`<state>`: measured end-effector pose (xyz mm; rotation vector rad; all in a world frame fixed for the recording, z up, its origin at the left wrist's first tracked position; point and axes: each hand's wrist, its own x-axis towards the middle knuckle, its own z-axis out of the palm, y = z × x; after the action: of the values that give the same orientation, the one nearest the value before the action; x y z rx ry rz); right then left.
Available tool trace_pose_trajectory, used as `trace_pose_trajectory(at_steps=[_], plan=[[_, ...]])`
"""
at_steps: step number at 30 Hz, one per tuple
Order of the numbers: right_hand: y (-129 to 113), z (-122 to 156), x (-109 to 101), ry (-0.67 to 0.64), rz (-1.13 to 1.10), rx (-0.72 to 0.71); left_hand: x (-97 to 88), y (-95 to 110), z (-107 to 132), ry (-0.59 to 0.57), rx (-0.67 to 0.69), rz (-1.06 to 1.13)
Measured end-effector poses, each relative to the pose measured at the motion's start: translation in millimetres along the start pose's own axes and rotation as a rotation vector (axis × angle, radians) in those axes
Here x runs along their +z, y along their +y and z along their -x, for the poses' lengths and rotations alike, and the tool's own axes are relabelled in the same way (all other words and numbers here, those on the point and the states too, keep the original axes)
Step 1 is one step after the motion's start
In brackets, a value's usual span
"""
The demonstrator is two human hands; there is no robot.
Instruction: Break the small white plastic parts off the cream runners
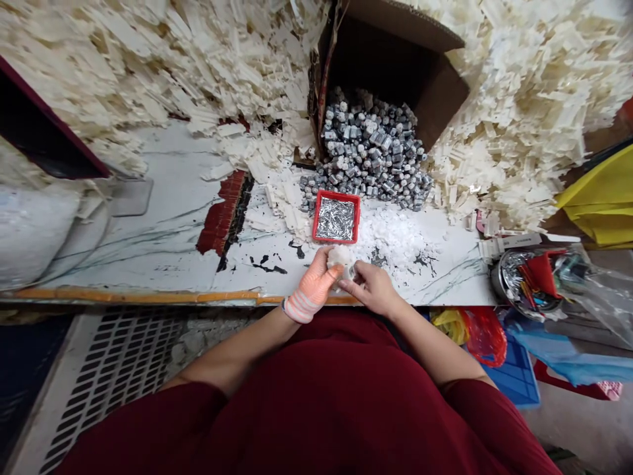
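My left hand (314, 288), in a pale orange glove with a striped cuff, is closed around a whitish, translucent plastic piece (340, 257) at the table's front edge. My bare right hand (374, 287) meets it from the right with thumb and fingers pinched together. Something small and greyish shows by those fingertips, too hidden to name. Just beyond both hands stands a red square tray (315, 218) of thin silvery pins (336, 220). Small white plastic bits (395, 234) lie scattered to its right.
Behind the tray, grey metallic cylinders (370, 152) with white ends spill from a cardboard box (448, 99) on its side. Cream plastic strips (148, 66) are heaped left and right (534, 99). A round metal bowl (504, 277) of tools and oddments sits at the right.
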<state>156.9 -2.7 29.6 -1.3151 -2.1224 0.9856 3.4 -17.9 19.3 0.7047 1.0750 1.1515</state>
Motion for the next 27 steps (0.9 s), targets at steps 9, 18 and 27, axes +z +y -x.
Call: trace_pose_trajectory(at_steps=[9, 18, 27], plan=[[-11, 1, 0, 0.279, -0.006, -0.337, 2.0, 11, 15, -0.2, -0.128, 0.226], [-19, -2, 31, 0.505, -0.098, -0.442, 2.6, 7, 19, -0.228, -0.094, 0.346], [10, -12, -25, 0.373, -0.269, -0.205, -129.5, 97, -9, -0.531, -0.145, -1.24]])
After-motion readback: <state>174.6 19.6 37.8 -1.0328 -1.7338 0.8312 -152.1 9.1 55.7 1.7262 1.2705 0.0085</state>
